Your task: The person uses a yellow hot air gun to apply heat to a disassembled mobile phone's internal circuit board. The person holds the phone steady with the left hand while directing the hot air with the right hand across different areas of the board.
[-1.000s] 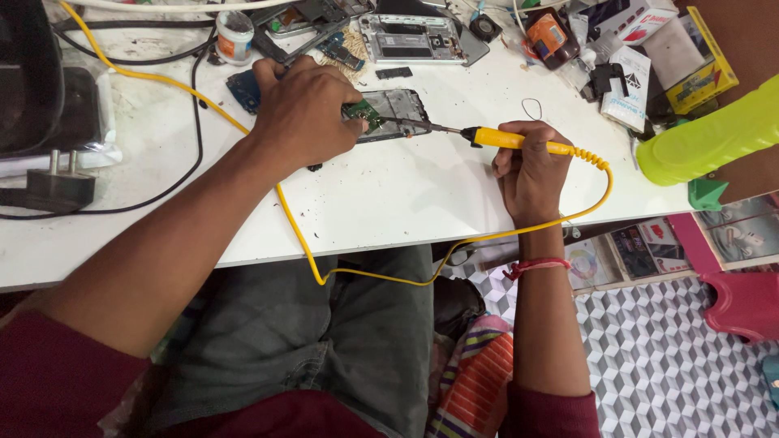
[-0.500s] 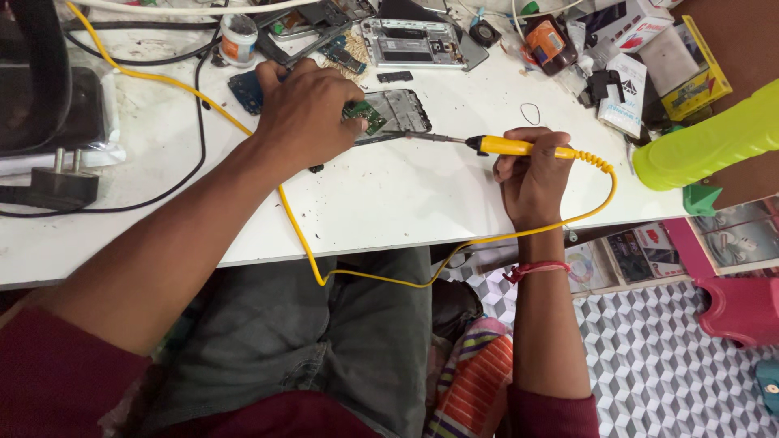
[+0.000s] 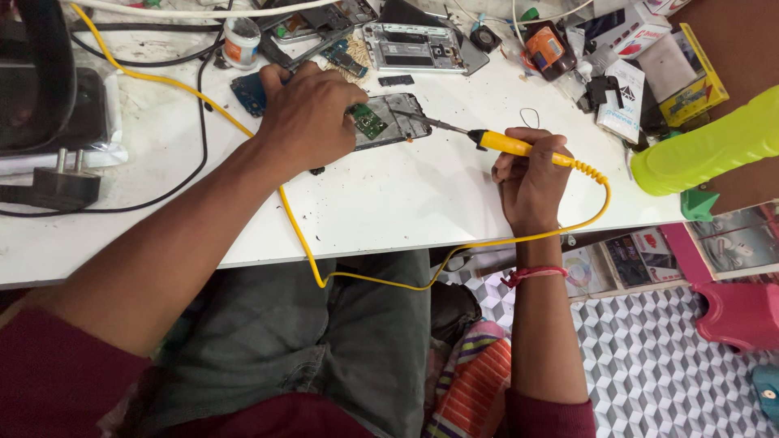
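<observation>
Phone [image 3: 398, 109], opened up with its back off, lies toward the far middle of the white desk [image 3: 389, 203]. That desk is the biggest thing here and it's a mess. There's a black plug [image 3: 57, 186] at the left, a fat yellow-green cylinder [image 3: 706, 150] poking in from the right, and another stripped phone frame [image 3: 414, 45] further back.

Next size down is the arms. The left forearm runs in long from the near left, and the left hand [image 3: 312, 113] lies palm-down over the left part of the phone, knuckles up, fingers curled. It's pressing the phone flat rather than pinching it. That hand hasn't budged over the last second.

The right forearm comes up from the near side with the wrist bent back a bit. The right hand [image 3: 531, 182] is at the near edge of the desk, its grip clenched pen-style round the yellow soldering iron [image 3: 519, 146].

The iron's yellow cord [image 3: 365, 280] loops down off the near edge and back up across the desk.

As for what changed, honestly almost nothing. The iron has crept a touch left, so its tip now rests over the right edge of the phone, just beside the little green circuit board [image 3: 369, 122]. I can't tell whether it's actually touching metal. My guess is fine work is going on right at that spot.
</observation>
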